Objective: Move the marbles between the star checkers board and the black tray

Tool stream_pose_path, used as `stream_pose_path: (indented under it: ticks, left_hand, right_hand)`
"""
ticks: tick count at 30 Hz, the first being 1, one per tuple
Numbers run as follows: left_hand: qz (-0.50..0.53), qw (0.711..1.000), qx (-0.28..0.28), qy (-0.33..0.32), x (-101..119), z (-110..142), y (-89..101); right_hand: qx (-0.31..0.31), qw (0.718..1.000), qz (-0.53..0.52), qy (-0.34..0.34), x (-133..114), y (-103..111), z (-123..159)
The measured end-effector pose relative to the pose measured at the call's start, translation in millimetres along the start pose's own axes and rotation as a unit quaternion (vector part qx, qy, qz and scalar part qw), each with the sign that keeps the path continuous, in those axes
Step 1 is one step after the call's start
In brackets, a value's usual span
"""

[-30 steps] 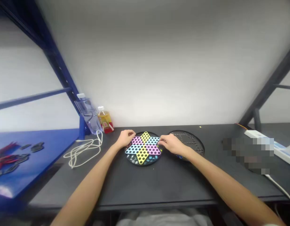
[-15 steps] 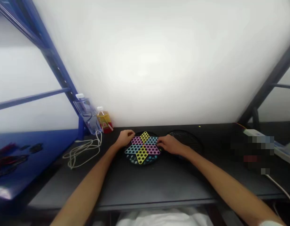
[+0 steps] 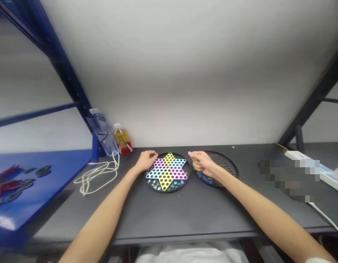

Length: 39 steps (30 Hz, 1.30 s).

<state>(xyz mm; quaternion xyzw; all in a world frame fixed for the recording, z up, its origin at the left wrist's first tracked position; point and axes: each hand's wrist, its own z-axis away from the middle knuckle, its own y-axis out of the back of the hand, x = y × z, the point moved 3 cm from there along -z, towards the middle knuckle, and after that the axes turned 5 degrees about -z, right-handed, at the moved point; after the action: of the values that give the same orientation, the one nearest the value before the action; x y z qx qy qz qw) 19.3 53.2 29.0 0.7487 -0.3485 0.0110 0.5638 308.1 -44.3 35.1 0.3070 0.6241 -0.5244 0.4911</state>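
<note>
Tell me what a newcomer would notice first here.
The star-shaped Chinese checkers board in pink, yellow and blue stands out at the middle of the dark table, with the left hand resting on its edge. To its right, the right hand is over a round black tray holding coloured marbles.

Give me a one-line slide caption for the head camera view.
Left hand at the rim of a Chinese checkers board, right hand over a round black tray holding marbles.
</note>
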Motion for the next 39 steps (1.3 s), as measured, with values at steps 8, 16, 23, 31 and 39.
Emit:
stream_pose_path:
  ticks: [8,16,23,31,39]
  left_hand:
    - [-0.012,1.000,-0.008,-0.005,5,0,2.1]
    - [-0.013,1.000,-0.004,-0.005,6,1,2.9]
    - [-0.013,1.000,-0.002,-0.008,3,0,0.7]
    - [-0.022,1.000,-0.005,-0.012,6,1,3.6]
    - [-0.026,1.000,-0.003,-0.015,3,0,0.8]
  right_hand:
    - [0.015,0.914,0.385,0.130,-12,-16,11]
    - [-0.077,0.741,0.659,0.104,-17,-22,21]
    - [-0.064,0.662,0.742,0.086,-11,-32,17]
    - [-0.005,0.945,0.321,0.066,-13,22,1]
    - [0.072,0.991,-0.106,0.048,-22,96,-13]
